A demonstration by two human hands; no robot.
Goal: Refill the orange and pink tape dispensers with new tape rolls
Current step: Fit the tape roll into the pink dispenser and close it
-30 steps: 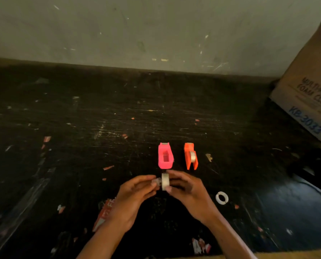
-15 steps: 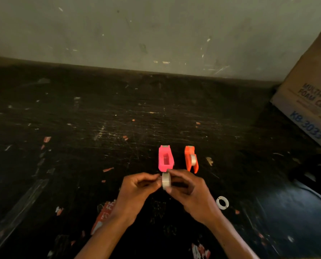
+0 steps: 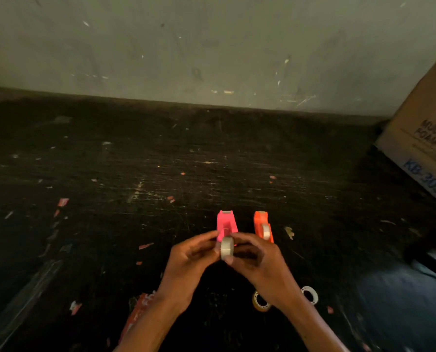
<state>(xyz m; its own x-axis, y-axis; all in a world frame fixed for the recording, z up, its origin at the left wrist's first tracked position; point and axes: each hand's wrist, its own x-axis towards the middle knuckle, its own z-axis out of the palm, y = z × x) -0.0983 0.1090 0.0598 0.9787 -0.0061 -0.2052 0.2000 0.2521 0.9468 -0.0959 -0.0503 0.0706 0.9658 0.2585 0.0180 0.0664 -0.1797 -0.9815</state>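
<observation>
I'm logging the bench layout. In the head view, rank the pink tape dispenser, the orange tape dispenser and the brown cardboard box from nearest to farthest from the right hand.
From the right hand:
1. Pink tape dispenser, just beyond the fingertips, slightly left.
2. Orange tape dispenser, just beyond, slightly right; too close to the pink one to call firmly.
3. Brown cardboard box, far right, by the wall.
</observation>
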